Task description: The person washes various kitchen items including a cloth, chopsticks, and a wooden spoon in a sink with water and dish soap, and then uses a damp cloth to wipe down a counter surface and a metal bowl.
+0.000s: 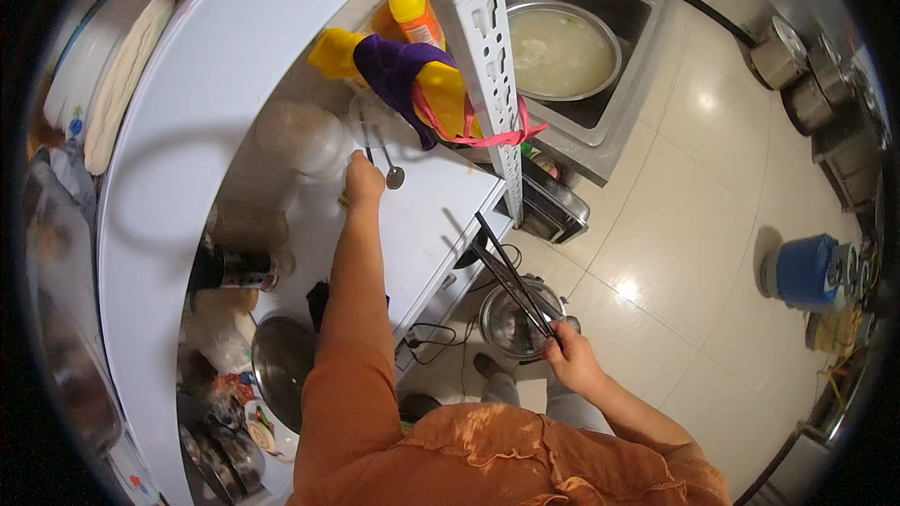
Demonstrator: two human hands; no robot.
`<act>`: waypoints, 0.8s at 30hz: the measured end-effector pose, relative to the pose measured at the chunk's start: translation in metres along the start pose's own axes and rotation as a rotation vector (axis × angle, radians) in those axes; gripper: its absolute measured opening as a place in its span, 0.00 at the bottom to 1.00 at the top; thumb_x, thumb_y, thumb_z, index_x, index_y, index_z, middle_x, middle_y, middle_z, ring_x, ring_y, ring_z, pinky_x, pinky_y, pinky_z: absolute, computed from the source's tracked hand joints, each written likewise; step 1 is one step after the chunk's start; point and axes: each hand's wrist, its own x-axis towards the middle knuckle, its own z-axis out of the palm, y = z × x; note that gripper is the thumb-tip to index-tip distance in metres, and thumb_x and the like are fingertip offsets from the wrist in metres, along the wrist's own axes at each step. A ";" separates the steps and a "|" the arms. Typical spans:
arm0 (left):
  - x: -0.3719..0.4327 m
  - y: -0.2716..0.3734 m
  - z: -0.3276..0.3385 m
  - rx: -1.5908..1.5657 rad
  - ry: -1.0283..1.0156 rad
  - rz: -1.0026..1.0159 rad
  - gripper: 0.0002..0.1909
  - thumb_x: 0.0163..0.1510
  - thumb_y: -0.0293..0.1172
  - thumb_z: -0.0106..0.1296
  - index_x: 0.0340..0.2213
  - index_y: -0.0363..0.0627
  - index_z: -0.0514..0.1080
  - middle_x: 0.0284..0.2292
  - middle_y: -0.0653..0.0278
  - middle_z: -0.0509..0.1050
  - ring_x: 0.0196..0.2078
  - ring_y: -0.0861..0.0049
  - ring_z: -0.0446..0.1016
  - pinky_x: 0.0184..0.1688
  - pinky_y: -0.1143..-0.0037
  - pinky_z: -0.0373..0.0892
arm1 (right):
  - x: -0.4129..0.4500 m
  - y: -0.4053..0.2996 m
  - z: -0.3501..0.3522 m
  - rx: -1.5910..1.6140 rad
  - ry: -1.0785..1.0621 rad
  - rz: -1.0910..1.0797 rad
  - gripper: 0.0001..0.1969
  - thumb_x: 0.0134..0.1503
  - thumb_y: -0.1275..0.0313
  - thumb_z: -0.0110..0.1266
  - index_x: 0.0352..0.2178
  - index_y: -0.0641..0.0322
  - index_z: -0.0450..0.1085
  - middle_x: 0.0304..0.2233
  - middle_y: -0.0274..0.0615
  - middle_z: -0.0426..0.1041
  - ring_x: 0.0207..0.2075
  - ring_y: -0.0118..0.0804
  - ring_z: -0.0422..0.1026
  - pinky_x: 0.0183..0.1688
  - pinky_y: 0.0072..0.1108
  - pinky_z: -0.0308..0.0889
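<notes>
My left hand (pixel 365 179) reaches onto the white lower shelf (pixel 436 225), its fingers closed at the end of a thin dark utensil (pixel 367 139). The rest of that utensil is hidden by the hand. Just to the right lies a metal spoon (pixel 394 176), and a clear plastic container (pixel 309 137) stands to the left. In my right hand (pixel 573 358), held out past the shelf's edge, is a pair of long dark chopsticks (pixel 517 277) with the tips pointing up and left. Below them on the floor sits a round metal pot with a lid (pixel 513 327).
A perforated white post (pixel 485 49) carries yellow and purple cloths (pixel 401 74) tied with pink string. Behind it, a basin of cloudy water (pixel 562 49) sits in a steel sink (pixel 598 133). The upper shelf (pixel 176 84) overhangs the left side. Cables (pixel 443 341) trail near my feet.
</notes>
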 end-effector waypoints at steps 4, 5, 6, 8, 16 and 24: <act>-0.031 -0.017 -0.036 0.098 -0.159 -0.117 0.14 0.41 0.30 0.44 0.31 0.34 0.65 0.30 0.45 0.70 0.35 0.52 0.69 0.37 0.63 0.64 | 0.014 -0.011 -0.012 -0.096 -0.094 -0.065 0.11 0.50 0.73 0.42 0.37 0.66 0.61 0.21 0.51 0.67 0.24 0.46 0.68 0.28 0.30 0.62; -0.048 -0.024 -0.048 0.096 -0.220 -0.118 0.13 0.42 0.33 0.44 0.28 0.35 0.67 0.30 0.45 0.70 0.34 0.52 0.69 0.37 0.63 0.64 | 0.019 -0.023 -0.014 -0.119 -0.119 -0.066 0.12 0.51 0.73 0.42 0.37 0.66 0.61 0.21 0.50 0.67 0.24 0.46 0.68 0.27 0.29 0.62; -0.074 -0.058 -0.051 -0.039 -0.078 -0.105 0.15 0.44 0.37 0.42 0.24 0.35 0.68 0.28 0.45 0.70 0.34 0.52 0.68 0.37 0.62 0.64 | 0.019 -0.033 -0.013 -0.100 -0.171 -0.031 0.12 0.51 0.73 0.42 0.37 0.66 0.61 0.20 0.50 0.67 0.24 0.47 0.68 0.26 0.28 0.61; -0.129 -0.040 -0.085 0.026 -0.117 -0.212 0.14 0.46 0.36 0.39 0.29 0.36 0.65 0.29 0.45 0.69 0.34 0.50 0.67 0.37 0.61 0.63 | 0.038 -0.044 -0.021 -0.231 -0.191 -0.161 0.11 0.51 0.73 0.42 0.37 0.65 0.62 0.21 0.50 0.67 0.24 0.47 0.68 0.26 0.28 0.62; -0.324 -0.041 -0.154 -0.294 0.103 0.217 0.10 0.50 0.30 0.41 0.31 0.36 0.63 0.25 0.46 0.67 0.27 0.52 0.65 0.29 0.63 0.61 | 0.057 -0.101 0.008 -0.929 -0.489 -1.145 0.15 0.41 0.75 0.44 0.34 0.55 0.68 0.23 0.39 0.68 0.24 0.36 0.70 0.22 0.22 0.66; -0.408 -0.074 -0.176 -0.336 -0.201 -0.126 0.11 0.52 0.33 0.37 0.32 0.38 0.63 0.21 0.49 0.67 0.24 0.55 0.67 0.26 0.65 0.61 | 0.101 -0.169 0.069 -0.744 -0.636 -1.348 0.18 0.46 0.67 0.49 0.40 0.61 0.63 0.40 0.48 0.62 0.40 0.43 0.64 0.38 0.26 0.64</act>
